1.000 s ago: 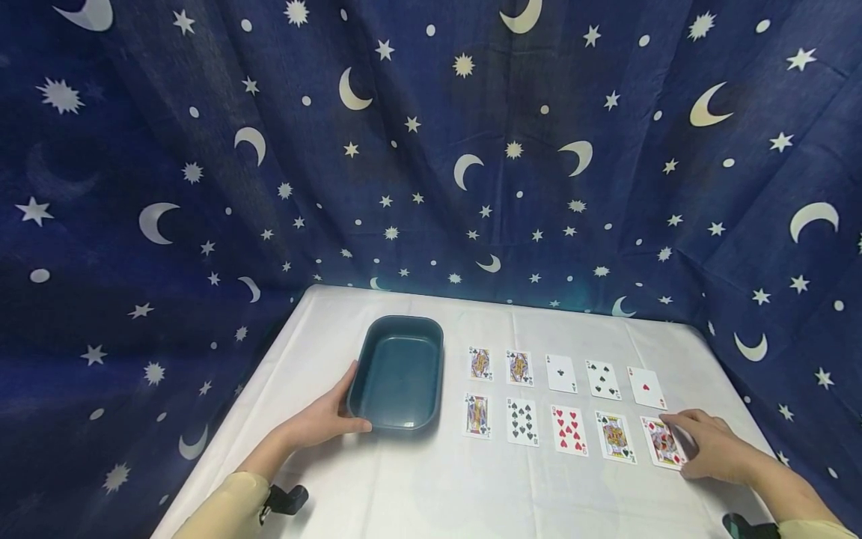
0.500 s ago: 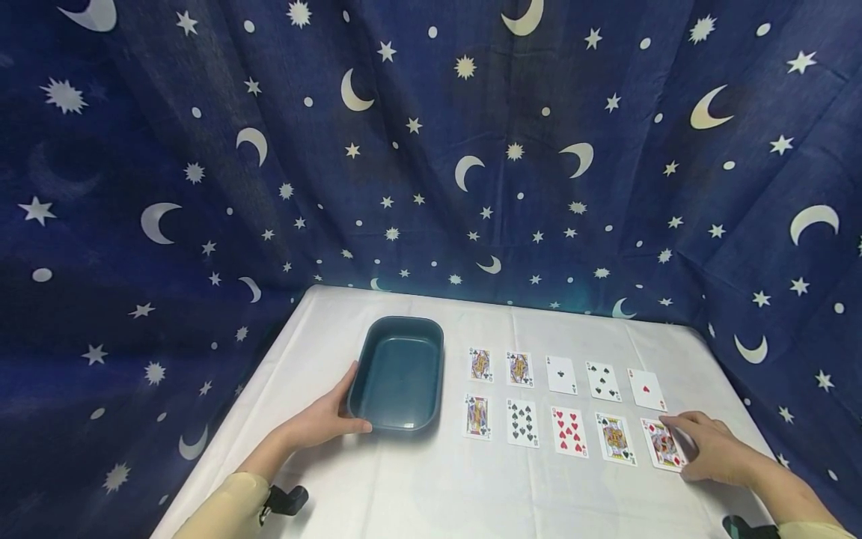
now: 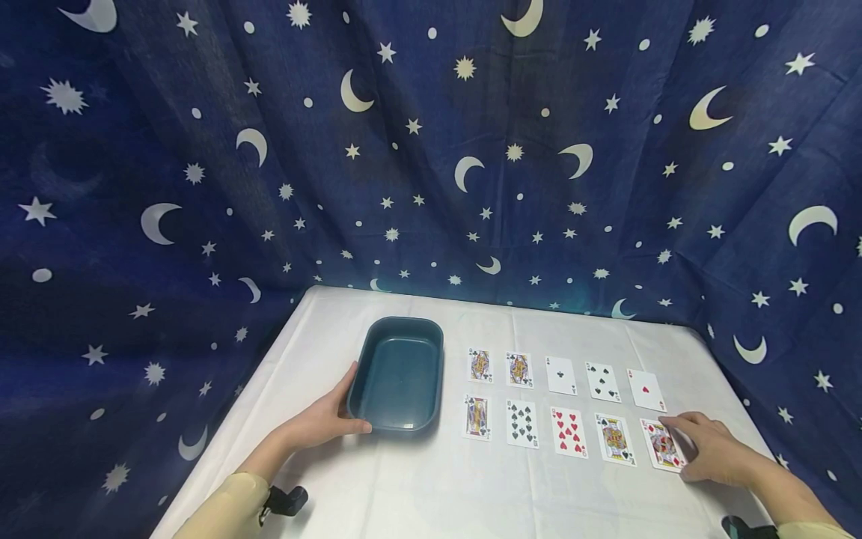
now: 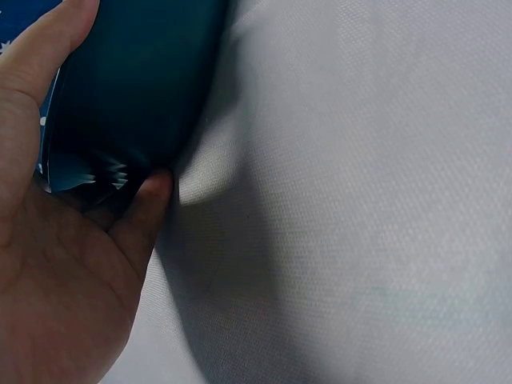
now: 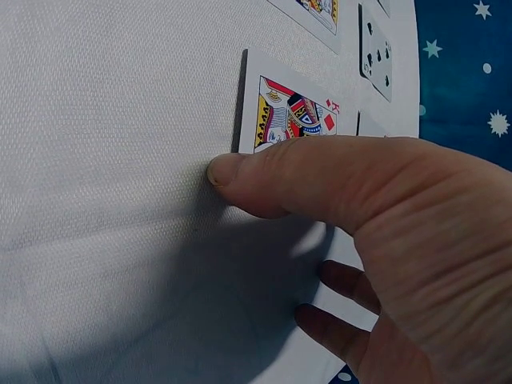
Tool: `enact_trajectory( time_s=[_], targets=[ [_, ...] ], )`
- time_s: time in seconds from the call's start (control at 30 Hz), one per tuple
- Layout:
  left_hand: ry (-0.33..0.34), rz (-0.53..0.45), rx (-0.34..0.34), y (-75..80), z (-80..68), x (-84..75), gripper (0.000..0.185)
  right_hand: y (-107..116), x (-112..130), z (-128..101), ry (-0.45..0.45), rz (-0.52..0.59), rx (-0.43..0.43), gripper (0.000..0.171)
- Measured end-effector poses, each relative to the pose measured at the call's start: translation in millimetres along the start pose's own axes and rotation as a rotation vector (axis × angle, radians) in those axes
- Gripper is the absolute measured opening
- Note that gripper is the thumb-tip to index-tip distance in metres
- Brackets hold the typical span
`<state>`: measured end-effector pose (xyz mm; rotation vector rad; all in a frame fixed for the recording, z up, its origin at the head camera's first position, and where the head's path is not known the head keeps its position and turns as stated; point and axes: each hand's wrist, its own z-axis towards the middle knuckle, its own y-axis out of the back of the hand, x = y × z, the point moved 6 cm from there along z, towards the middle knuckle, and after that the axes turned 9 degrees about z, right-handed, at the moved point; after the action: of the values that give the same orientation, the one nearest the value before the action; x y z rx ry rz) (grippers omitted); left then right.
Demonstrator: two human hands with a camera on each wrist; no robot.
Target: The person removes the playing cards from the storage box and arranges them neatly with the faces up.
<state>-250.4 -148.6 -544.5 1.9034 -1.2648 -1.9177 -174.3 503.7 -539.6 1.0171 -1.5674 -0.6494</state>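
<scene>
Draped all round: dark blue cloth [image 3: 431, 150] printed with cream moons, stars and dots, creased in soft folds. Below it, a worktop [image 3: 417, 486] under a white woven cover, fine grid weave plain in both wrist views.

No brand or lettering legible anywhere; only card pips and court figures. Ten playing cards face up in two rows of five, thin, flat, rectangular, each lying apart from its neighbours. Far row, left to right: two court cards, then an ace [image 3: 560, 374], a five of clubs [image 3: 602, 381], an ace of hearts [image 3: 646, 389]. Near row: a court card [image 3: 477, 417], a nine of spades [image 3: 521, 423], a nine of hearts [image 3: 569, 432], a black court card [image 3: 616, 439], and at the right end a red court card [image 3: 661, 443], diamonds by the right wrist view.

Left of the cards, a dark teal tub [image 3: 399, 373]: smooth, matt plastic, oblong with rounded corners and a rolled rim.

Left hand [image 3: 322, 419] against the tub's near left corner, fingers up its left wall, thumb along its near wall, lightly cupping it. Right hand [image 3: 714, 448] on the worktop at the red court card, thumb tip at the card's near edge, fingers loosely bent at its right side; a true pinch cannot be told.
</scene>
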Motion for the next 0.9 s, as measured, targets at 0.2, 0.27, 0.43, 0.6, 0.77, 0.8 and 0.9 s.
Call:
enact_trajectory(
  time_s=[0.2,0.27,0.43,0.6,0.77,0.8,0.9],
  targets=[
    [-0.006,0.001,-0.001,-0.1,-0.1,-1.3,0.125,-0.4,-0.2,0.9,-0.016,0.004,0.004,0.093],
    [-0.014,-0.004,-0.006,0.4,-0.6,-2.2,0.124,-0.8,-0.5,1.5,-0.019,0.006,0.007,0.092],
    [-0.025,-0.008,-0.012,0.8,-2.2,-3.6,0.124,-0.2,0.6,1.8,-0.015,-0.004,0.003,0.092],
    [-0.007,0.002,-0.006,0.3,-1.5,-1.0,0.124,-0.5,0.8,2.5,-0.017,-0.004,0.008,0.093],
    [0.018,0.022,-0.005,0.1,-0.3,3.1,0.125,-1.2,1.5,2.3,-0.024,0.005,0.011,0.094],
    [0.020,0.024,-0.006,0.5,-0.2,3.3,0.125,-0.9,1.9,2.5,-0.025,0.004,0.010,0.094],
    [0.015,0.018,-0.010,1.3,-0.2,2.7,0.124,-0.5,3.0,2.7,-0.027,0.002,0.007,0.094]
  ],
)
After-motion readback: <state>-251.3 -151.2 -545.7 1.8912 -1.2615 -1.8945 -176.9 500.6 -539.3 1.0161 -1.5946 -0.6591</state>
